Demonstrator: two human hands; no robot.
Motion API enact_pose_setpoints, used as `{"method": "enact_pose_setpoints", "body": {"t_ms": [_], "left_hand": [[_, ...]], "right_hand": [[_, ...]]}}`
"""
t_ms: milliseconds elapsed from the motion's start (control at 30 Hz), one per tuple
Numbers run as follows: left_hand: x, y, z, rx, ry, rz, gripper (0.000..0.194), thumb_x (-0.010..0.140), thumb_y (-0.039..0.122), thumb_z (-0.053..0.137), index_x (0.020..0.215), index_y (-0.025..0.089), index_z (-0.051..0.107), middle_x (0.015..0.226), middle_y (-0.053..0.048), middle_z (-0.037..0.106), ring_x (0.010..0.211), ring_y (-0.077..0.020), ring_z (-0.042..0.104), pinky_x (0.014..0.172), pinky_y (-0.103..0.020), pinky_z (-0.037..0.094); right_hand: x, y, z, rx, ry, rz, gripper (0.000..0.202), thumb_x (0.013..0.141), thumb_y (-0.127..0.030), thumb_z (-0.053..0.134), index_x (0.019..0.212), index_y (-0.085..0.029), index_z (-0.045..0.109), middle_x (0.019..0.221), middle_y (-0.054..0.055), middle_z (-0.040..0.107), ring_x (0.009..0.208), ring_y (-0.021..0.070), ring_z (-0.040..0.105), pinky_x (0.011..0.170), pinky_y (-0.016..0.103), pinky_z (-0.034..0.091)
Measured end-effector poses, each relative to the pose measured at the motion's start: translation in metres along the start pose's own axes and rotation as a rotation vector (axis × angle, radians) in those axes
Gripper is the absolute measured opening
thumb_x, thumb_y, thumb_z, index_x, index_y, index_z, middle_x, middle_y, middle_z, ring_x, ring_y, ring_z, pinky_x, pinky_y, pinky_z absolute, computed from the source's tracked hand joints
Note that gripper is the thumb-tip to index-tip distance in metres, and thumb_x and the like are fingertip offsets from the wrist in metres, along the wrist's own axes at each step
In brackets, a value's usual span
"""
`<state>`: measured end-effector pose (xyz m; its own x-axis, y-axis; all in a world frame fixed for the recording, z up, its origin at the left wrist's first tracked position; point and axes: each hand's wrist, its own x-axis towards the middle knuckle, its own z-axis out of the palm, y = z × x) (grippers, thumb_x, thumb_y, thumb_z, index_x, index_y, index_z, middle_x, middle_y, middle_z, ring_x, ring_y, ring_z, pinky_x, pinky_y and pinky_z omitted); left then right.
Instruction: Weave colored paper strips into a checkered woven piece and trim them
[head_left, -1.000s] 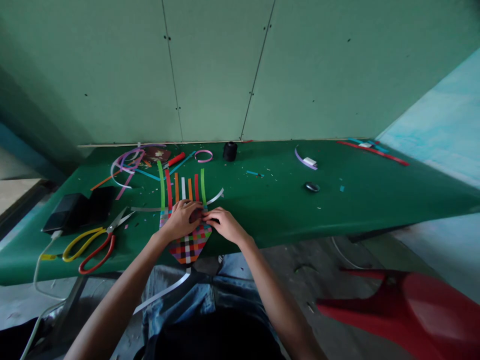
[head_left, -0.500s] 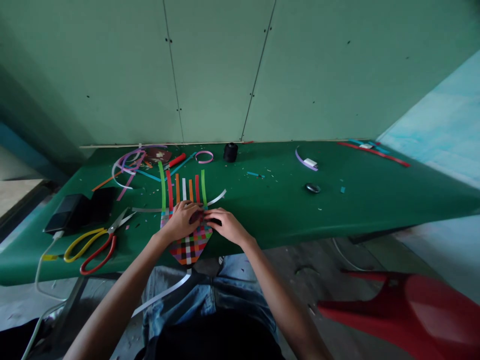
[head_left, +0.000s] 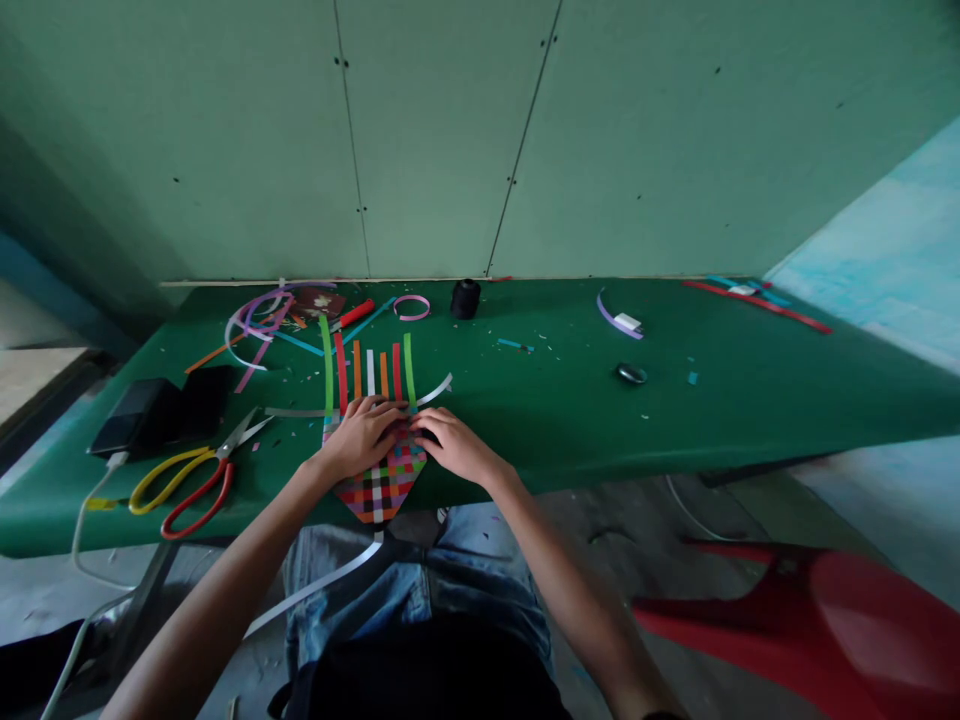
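Observation:
A multicoloured woven piece lies at the table's front edge, its lower end a point. Green, red, orange and white strips stand out from its far side. My left hand rests palm down on the weave, fingers bent over its upper part. At the right edge of the weave, my right hand has its fingers pressed together near a pale strip; what they pinch is too small to make out. The two hands' fingertips are close together. A long white strip trails from the lower point across my lap.
Red-and-yellow scissors lie open at the left, beside a black box with a white cable. Behind are loose strips, a red-handled cutter and a black spool. A shiny dark object sits right. A red chair stands lower right.
My left hand's fingers have flattened and spread a little more over the weave. The right hand has shifted slightly. The camera view has moved a little.

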<state>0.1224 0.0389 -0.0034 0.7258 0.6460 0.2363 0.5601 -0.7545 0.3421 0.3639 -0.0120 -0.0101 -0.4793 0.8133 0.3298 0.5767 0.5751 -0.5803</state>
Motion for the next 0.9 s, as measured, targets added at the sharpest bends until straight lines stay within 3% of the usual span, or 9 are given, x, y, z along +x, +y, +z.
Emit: {"method": "enact_pose_setpoints", "body": {"t_ms": [167, 367, 600, 900], "left_hand": [[-0.002, -0.004, 0.005, -0.025, 0.03, -0.052, 0.054, 0.097, 0.021, 0.051, 0.151, 0.028, 0.051, 0.14, -0.007, 0.067, 0.137, -0.0311, 0.048, 0.118, -0.054, 0.036], [-0.002, -0.005, 0.008, -0.012, 0.044, -0.046, 0.053, 0.097, 0.021, 0.051, 0.15, 0.028, 0.051, 0.139, -0.006, 0.067, 0.136, -0.0306, 0.05, 0.118, -0.052, 0.036], [-0.001, -0.006, 0.009, -0.004, 0.043, -0.046, 0.053, 0.096, 0.021, 0.052, 0.149, 0.028, 0.052, 0.137, -0.007, 0.068, 0.135, -0.0308, 0.05, 0.117, -0.053, 0.037], [0.001, -0.004, 0.005, -0.044, 0.033, -0.028, 0.047, 0.095, 0.02, 0.053, 0.14, 0.03, 0.06, 0.145, -0.003, 0.066, 0.137, -0.0299, 0.05, 0.118, -0.054, 0.037]], "right_hand": [[0.004, 0.009, -0.004, 0.128, -0.034, 0.007, 0.055, 0.094, -0.003, 0.063, 0.144, -0.026, 0.061, 0.144, 0.01, 0.063, 0.134, 0.0234, 0.06, 0.117, 0.045, 0.051], [0.009, 0.011, 0.0, 0.157, -0.012, 0.041, 0.04, 0.097, -0.007, 0.065, 0.132, -0.024, 0.069, 0.134, 0.01, 0.069, 0.128, 0.0233, 0.065, 0.113, 0.044, 0.053], [0.014, 0.008, 0.001, 0.117, -0.041, 0.013, 0.035, 0.098, -0.008, 0.068, 0.129, -0.024, 0.072, 0.128, 0.009, 0.069, 0.12, 0.0231, 0.067, 0.108, 0.042, 0.055], [0.02, 0.006, -0.015, 0.075, -0.218, 0.018, 0.039, 0.099, -0.014, 0.07, 0.136, -0.026, 0.07, 0.144, 0.01, 0.06, 0.131, 0.0236, 0.062, 0.116, 0.04, 0.05]]}}
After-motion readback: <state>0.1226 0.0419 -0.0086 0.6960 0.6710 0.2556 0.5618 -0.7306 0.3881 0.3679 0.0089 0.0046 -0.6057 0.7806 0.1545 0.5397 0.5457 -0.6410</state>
